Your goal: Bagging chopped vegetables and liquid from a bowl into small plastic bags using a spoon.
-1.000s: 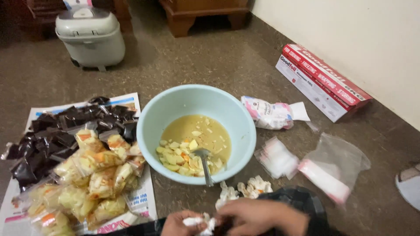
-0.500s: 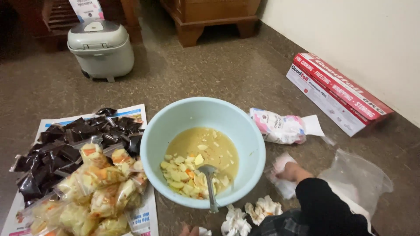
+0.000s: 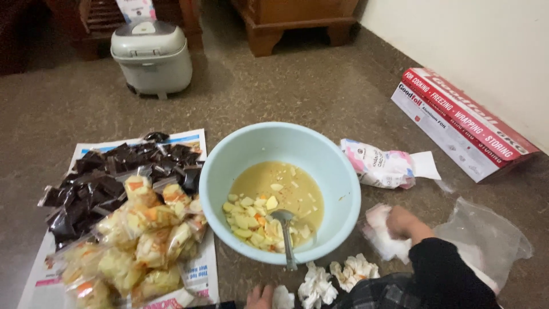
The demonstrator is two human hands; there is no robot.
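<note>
Two hands working low: right hand (image 3: 400, 222) closing on white plastic bags (image 3: 382, 234), left hand (image 3: 260, 296) grip impossible to tell. Risking sleeve nudging spoon (image 3: 284, 229), tipping bowl (image 3: 229, 171).

rice cooker (image 3: 151, 56), foil boxes (image 3: 460, 123), dark packets (image 3: 114, 174) on newspaper (image 3: 197, 269).

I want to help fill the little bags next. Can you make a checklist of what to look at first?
1. Right hand has an empty bag: ok, it rests on the small plastic bags on the floor.
2. Left hand free: cannot tell, only its edge shows beside crumpled tissue.
3. Spoon within reach: ok, it leans in the bowl, handle over the near rim.
4. Filling left: ok, the bowl holds yellow liquid and chunks.
5. Room for filled bags: ok, they lie piled on the newspaper left of the bowl.
</note>
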